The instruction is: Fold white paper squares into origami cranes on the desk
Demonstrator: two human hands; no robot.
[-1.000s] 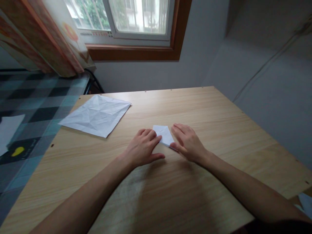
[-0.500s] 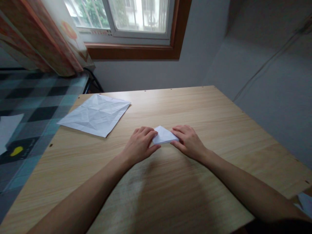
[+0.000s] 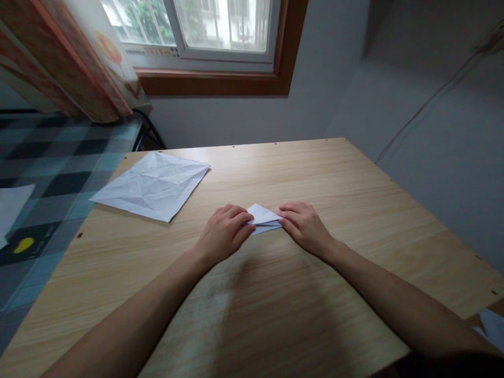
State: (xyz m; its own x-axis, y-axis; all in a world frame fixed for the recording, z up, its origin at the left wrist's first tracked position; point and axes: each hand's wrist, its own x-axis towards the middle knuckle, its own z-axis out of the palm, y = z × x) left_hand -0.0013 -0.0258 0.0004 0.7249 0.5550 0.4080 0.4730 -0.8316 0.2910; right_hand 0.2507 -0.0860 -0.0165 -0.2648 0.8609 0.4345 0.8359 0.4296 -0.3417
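Note:
A small folded piece of white paper (image 3: 263,217) lies near the middle of the wooden table (image 3: 315,173). My left hand (image 3: 223,233) pinches its left end with curled fingers. My right hand (image 3: 305,226) pinches its right end in the same way. The upper layer of the paper is raised a little, showing a pointed top and a fold line below it. Both forearms reach in from the near edge of the table.
A larger creased white sheet (image 3: 151,184) lies flat at the table's far left corner. A checked blanket (image 3: 51,178) with another white sheet (image 3: 11,202) lies to the left. A wall, a window (image 3: 205,29) and a curtain (image 3: 74,58) stand behind.
The small paper lay flat as a diamond between my flat hands. Both hands have closed on its ends and folded it into a narrower triangular shape.

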